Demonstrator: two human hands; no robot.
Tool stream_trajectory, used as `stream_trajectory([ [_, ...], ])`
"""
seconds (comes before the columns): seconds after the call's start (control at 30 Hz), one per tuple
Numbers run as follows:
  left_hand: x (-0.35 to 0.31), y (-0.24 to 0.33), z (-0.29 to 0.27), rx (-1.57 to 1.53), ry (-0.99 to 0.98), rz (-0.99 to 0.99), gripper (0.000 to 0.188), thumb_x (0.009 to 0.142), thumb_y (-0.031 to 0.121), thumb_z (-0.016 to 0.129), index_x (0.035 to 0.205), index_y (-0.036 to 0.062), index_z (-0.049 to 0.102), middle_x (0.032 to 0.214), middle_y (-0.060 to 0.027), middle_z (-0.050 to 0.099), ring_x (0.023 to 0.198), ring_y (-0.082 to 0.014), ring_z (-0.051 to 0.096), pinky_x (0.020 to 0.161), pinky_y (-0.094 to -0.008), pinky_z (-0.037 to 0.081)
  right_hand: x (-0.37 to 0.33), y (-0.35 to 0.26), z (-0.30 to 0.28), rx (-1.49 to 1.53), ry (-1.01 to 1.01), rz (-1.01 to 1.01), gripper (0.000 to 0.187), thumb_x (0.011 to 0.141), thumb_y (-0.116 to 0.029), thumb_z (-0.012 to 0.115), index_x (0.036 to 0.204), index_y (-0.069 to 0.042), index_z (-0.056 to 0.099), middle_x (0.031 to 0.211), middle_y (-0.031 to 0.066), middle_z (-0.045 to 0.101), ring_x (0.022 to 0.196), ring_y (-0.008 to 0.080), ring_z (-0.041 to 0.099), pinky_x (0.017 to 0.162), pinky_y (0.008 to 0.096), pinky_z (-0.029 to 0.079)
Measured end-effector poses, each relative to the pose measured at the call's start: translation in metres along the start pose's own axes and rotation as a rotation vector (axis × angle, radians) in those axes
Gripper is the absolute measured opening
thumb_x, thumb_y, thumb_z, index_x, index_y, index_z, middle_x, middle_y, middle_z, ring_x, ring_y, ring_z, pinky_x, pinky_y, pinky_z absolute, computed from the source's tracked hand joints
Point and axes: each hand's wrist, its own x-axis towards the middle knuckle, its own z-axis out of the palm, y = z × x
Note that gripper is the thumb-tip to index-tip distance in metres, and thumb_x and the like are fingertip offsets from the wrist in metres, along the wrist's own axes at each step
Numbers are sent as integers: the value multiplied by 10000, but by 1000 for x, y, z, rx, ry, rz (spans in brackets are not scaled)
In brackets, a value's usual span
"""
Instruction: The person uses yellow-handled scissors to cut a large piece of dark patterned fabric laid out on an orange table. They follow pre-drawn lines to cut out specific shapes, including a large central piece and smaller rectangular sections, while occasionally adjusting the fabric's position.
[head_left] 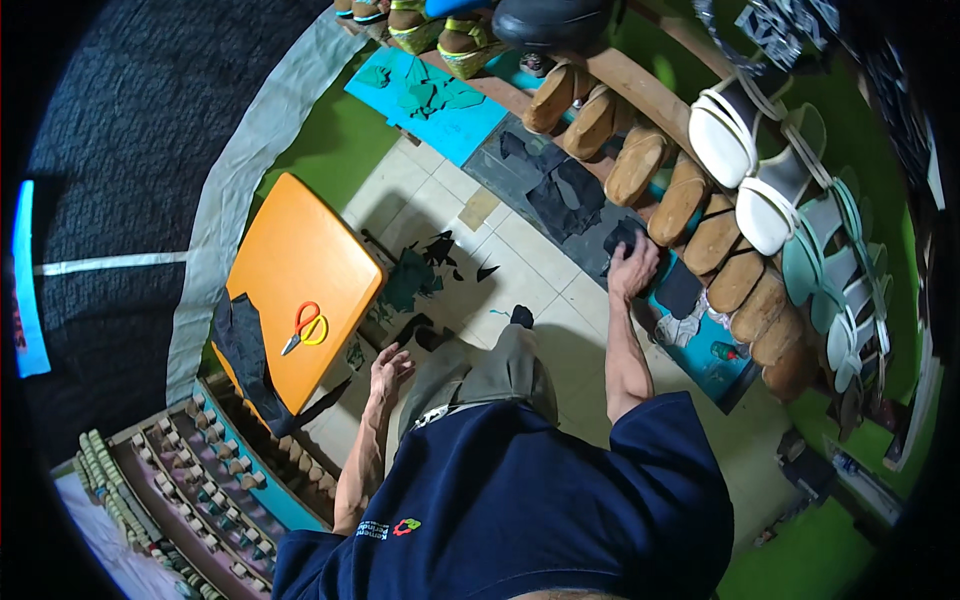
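Observation:
My right hand (633,268) is at the bench on the right, its fingers closed on a small black piece of material (622,236). Just beyond it, black cut scraps (565,195) lie on the bench's dark grey top (520,178). My left hand (390,370) hangs beside my left knee, fingers apart and loosely bent, with nothing visible in it. Left of that hand stands an orange table (300,235). Scissors (306,328) with red and yellow handles rest there, near a black sheet of material (243,335) draped over the table's near edge.
Wooden shoe lasts (636,165) line a shelf behind the bench, and white and green sandals (765,215) hang beyond. Green scraps (440,95) cover a blue board (400,75). Dark offcuts (412,280) litter the tiled floor. A rack of small footwear parts (205,480) stands lower left.

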Motion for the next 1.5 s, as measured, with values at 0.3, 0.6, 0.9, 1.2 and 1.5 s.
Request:
stream_trajectory([
  [0.3,-41,1,-4,-63,115,29,543,949,-10,529,1483,45,445,1166,-85,658,891,-148,666,861,-342,585,13,-109,73,284,-282,-328,344,945,-230,669,1217,-20,668,1159,176,619,1101,368,594,967,453,484],
  [0.6,-60,-39,-89,-428,453,137,527,917,98,684,1417,41,525,1043,-58,681,807,-145,669,753,-315,588,-164,-256,83,597,-847,-818,217,966,-149,630,1120,-27,722,1009,169,698,868,298,689,777,400,561],
  [0.9,-64,-58,-231,-806,840,289,360,927,58,628,1286,31,607,1023,-63,686,818,-129,661,756,-292,585,-350,-442,45,720,-1078,-1242,189,910,-54,618,1055,29,706,1052,218,706,971,387,672,905,446,536],
  [1.2,-1,-56,-404,-1022,1107,365,505,823,18,724,1301,64,569,1045,-75,673,841,-146,626,773,-293,544,-403,-511,73,392,-1033,-1392,390,786,-18,720,1170,-61,661,1105,147,633,1064,359,600,902,451,526],
  [1.5,31,-30,-449,-1018,1181,71,753,727,60,781,1416,147,491,1245,-104,584,1082,-270,598,971,-382,472,-389,-545,77,28,-1159,-1438,403,772,-165,785,1145,-89,654,1043,147,666,946,363,673,814,468,549],
])
